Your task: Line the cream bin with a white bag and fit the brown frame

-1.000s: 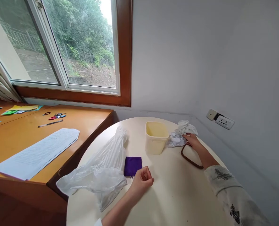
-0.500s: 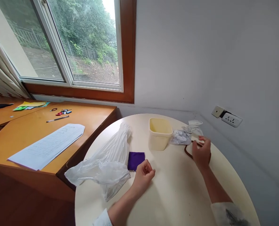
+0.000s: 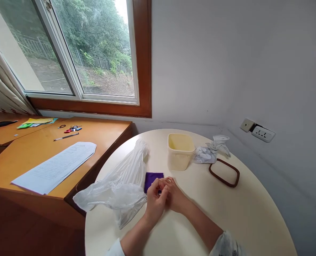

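Note:
My left hand and my right hand rest together over the near part of the round table. The curled fingers of both meet and overlap, and nothing shows between them. Just behind them lies a folded purple cloth, its near right corner partly covered by the fingers. To the left of my left hand spreads a crumpled white plastic bag. A brown rounded ring-shaped rim lies flat on the right, apart from both hands.
A pale yellow square tub stands open at the back of the round table. Beside it is a knotted clear bag of crumpled white paper. On the wooden desk at left are papers, a pen and keys.
My right hand has let go of the brown rim and moved left to meet my left hand. The rim now lies alone on the table.

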Available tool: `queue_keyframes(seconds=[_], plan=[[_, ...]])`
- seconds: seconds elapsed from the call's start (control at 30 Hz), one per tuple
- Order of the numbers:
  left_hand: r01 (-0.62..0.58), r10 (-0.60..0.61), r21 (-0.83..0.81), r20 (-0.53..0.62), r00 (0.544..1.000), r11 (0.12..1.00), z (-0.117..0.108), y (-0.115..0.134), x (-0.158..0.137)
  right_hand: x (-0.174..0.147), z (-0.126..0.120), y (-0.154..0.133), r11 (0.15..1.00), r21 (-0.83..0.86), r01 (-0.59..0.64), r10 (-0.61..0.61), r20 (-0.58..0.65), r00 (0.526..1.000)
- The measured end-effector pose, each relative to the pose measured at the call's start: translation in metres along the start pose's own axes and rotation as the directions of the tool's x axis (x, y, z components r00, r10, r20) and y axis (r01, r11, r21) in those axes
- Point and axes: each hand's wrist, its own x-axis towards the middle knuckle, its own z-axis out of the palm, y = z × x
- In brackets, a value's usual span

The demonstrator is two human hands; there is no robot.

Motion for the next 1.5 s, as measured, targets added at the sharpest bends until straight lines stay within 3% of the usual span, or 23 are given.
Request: queue_keyframes(seconds=[0.37,0.47,0.53,0.6,0.7,0.77,0.83,0.93,1.03,1.1,1.2,1.3,1.43,1.5], plan=[[-0.011,0.013,0.062,-0.036,0.999,0.998,0.005,-0.004,-0.004,-0.017,-0.008,0.000,0.975,-0.210,-0.077,0.080,0.003,0.997],[-0.028,0.031,0.075,-0.036,0.999,0.997,0.009,-0.003,-0.009,-0.026,-0.014,-0.001,0.988,-0.069,-0.139,0.136,-0.040,0.990],[-0.069,0.074,0.106,-0.049,0.996,0.992,0.010,-0.001,-0.010,-0.032,-0.017,0.002,0.965,0.149,-0.217,0.233,-0.099,0.967],[-0.119,0.131,0.143,-0.077,0.988,0.982,0.011,0.003,-0.008,-0.038,-0.018,0.006,0.859,0.424,-0.287,0.382,-0.158,0.911],[-0.169,0.191,0.206,-0.094,0.977,0.964,0.011,0.012,0.005,-0.049,-0.022,0.015,0.563,0.763,-0.317,0.647,-0.169,0.744],[-0.184,0.207,0.263,-0.063,0.976,0.947,0.012,0.020,0.020,-0.058,-0.026,0.020,0.326,0.897,-0.297,0.785,-0.082,0.613],[-0.195,0.202,0.352,0.017,0.979,0.915,0.015,0.029,0.039,-0.066,-0.033,0.023,0.090,0.965,-0.246,0.856,0.052,0.514],[-0.191,0.151,0.490,0.121,0.981,0.851,0.021,0.039,0.073,-0.076,-0.045,0.023,-0.149,0.983,-0.103,0.870,0.180,0.458],[-0.168,0.072,0.555,0.190,0.979,0.815,0.028,0.042,0.101,-0.081,-0.054,0.019,-0.266,0.964,-0.002,0.853,0.236,0.465],[-0.174,0.068,0.559,0.205,0.976,0.811,0.031,0.042,0.111,-0.083,-0.058,0.017,-0.280,0.960,0.032,0.861,0.236,0.451],[-0.213,0.110,0.543,0.216,0.970,0.813,0.034,0.042,0.107,-0.087,-0.061,0.017,-0.227,0.974,0.023,0.910,0.204,0.362],[-0.271,0.169,0.509,0.238,0.956,0.817,0.031,0.047,0.084,-0.094,-0.067,0.022,-0.171,0.985,-0.007,0.943,0.165,0.290],[-0.311,0.215,0.463,0.250,0.944,0.830,0.019,0.056,0.039,-0.102,-0.084,0.035,-0.038,0.999,-0.008,0.971,0.039,0.237],[-0.339,0.241,0.421,0.269,0.932,0.841,0.011,0.060,0.017,-0.104,-0.097,0.039,0.027,0.999,-0.034,0.972,-0.019,0.235]])
